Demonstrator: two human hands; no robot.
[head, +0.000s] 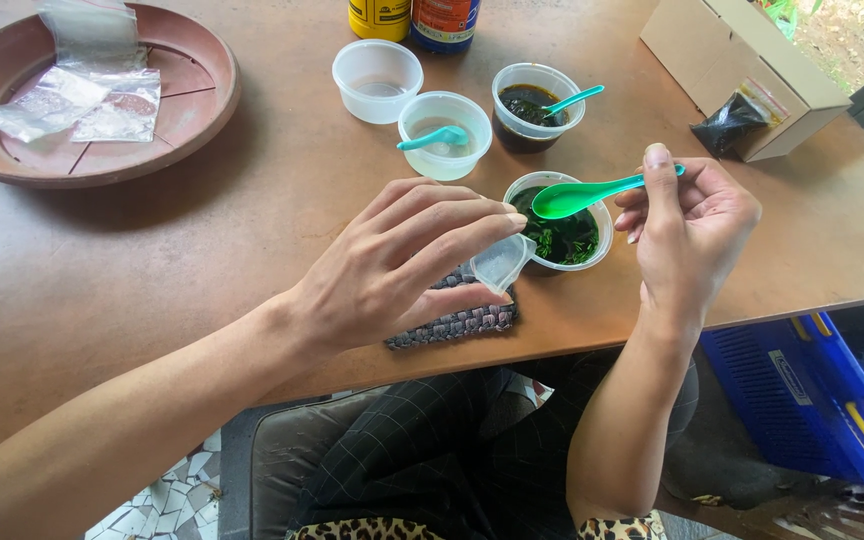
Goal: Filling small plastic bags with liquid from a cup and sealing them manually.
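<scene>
Sitting at the upper left of the frame, a round brown tray [197, 105] holds a few clear plastic bags [82, 85] on the brown desk [152, 260]. Moving right, the left hand [402, 265] reaches across the middle of the frame, its grip closed on a small clear plastic bag [502, 262], pinched between thumb and fingertips just above a dark woven mat [467, 320] at the desk's near edge. Above the hand, at top centre, stand three clear cups: an empty one [377, 78], one with a teal spoon [434, 138] resting in it [444, 135], and one with dark liquid [537, 105] and another teal spoon [574, 98]. Two bottles [412, 18] are cut off by the top edge behind them. Just right of the small bag sits a fourth cup [564, 232] filled with dark green leafy bits; the bag's open end touches or nearly touches its rim. Over that cup hangs a bright green spoon [582, 195], its bowl above the cup's rim. The right hand [692, 225] grips the spoon's handle between thumb and fingers, right of centre. At the upper right lies a cardboard box [742, 60] with a small black bag [727, 125] against it. At the lower right, below the desk's edge, is a blue plastic basket [812, 390].
</scene>
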